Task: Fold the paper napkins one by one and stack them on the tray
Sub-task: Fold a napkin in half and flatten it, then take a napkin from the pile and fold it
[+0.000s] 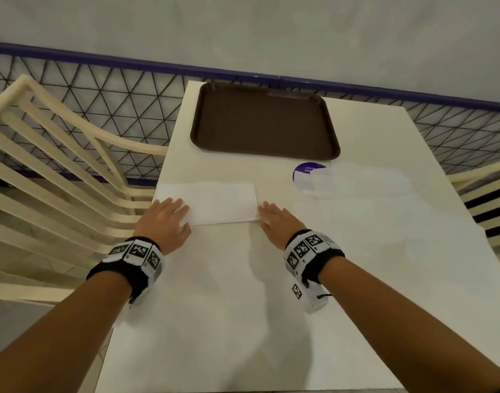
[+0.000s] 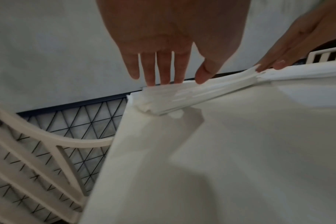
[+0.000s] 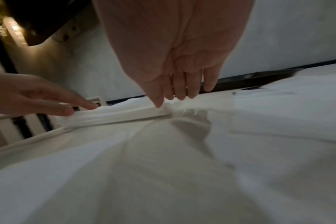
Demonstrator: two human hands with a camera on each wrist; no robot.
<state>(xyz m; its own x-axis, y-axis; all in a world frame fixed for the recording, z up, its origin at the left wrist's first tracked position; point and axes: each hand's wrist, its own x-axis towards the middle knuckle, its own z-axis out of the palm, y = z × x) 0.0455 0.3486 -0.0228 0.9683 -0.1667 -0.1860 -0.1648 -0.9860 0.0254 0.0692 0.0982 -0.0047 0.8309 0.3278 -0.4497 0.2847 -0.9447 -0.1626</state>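
A: Item one, left hand [image 1: 165, 219]; lower left of centre in the head view; fingers straight and close together, palm down; fingertips pressing the left end of the folded napkin [image 1: 214, 202]; nothing gripped.

B: Confirmed from the left wrist view; left hand [image 2: 163, 45] at top centre, fingers [image 2: 164, 68] extended, tips touching the layered white edge of the napkin [image 2: 182, 97]; thumb tip resting on it just to the right.

A: Item two, right hand [image 1: 277, 222]; centre of the head view; fingers straight, flat, palm down; tips at the right end of the same napkin; nothing held.

B: Right wrist view agrees; right hand [image 3: 175, 53] at top centre, fingers [image 3: 190, 84] straight with tips down on the napkin's end [image 3: 125, 113]; the left hand [image 3: 38, 97] shows at the left edge of that frame, fingers laid flat on the far end.

A: Item three, the napkin itself; a long white rectangle, folded, several layers visible at its edge; lying flat across the middle of the head view, between the two hands.

B: Item four, more white napkins [image 1: 356, 182]; unfolded, right of centre, overlapping a round purple sticker [image 1: 302, 171].

A: Item five, brown tray [image 1: 203, 120]; upper centre, beyond the folded napkin and apart from it; nothing lying in it.

B: Item six, white table [image 1: 243, 321]; fills the lower centre; bears all the above; cream slatted chair [image 1: 44, 165] at left; black wire mesh [image 1: 101, 89] behind.
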